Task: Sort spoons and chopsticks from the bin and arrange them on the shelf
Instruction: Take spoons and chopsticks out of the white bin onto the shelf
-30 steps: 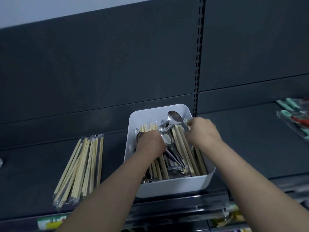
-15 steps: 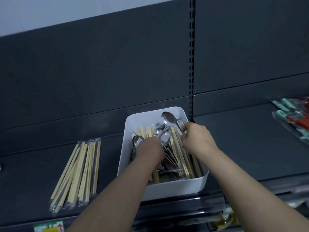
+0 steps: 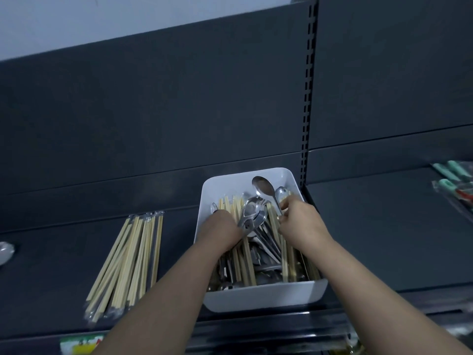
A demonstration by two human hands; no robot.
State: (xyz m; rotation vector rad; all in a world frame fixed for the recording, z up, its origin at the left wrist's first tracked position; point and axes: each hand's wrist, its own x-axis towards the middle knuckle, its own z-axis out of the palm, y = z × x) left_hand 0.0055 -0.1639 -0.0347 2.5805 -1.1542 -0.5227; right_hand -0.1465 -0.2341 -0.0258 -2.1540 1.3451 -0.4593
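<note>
A white bin [image 3: 258, 297] stands on the dark shelf [image 3: 64, 265], filled with metal spoons and wrapped bamboo chopsticks [image 3: 245, 265]. Both my hands are inside it. My left hand [image 3: 222, 233] is curled round several spoons [image 3: 252, 213] whose bowls stick up past my fingers. My right hand [image 3: 299, 222] pinches the handles of two spoons [image 3: 266, 188] with bowls raised toward the bin's far wall. A pile of wrapped chopsticks [image 3: 128, 262] lies on the shelf left of the bin.
One spoon bowl [image 3: 5, 252] shows at the far left edge of the shelf. Packaged utensils with green and red handles [image 3: 458, 185] lie at the right edge. A slotted upright [image 3: 308, 98] runs up the back panel behind the bin.
My right hand has lifted its spoons a little higher and a second spoon bowl now shows beside the first. My left hand has gathered spoons against the chopsticks.
</note>
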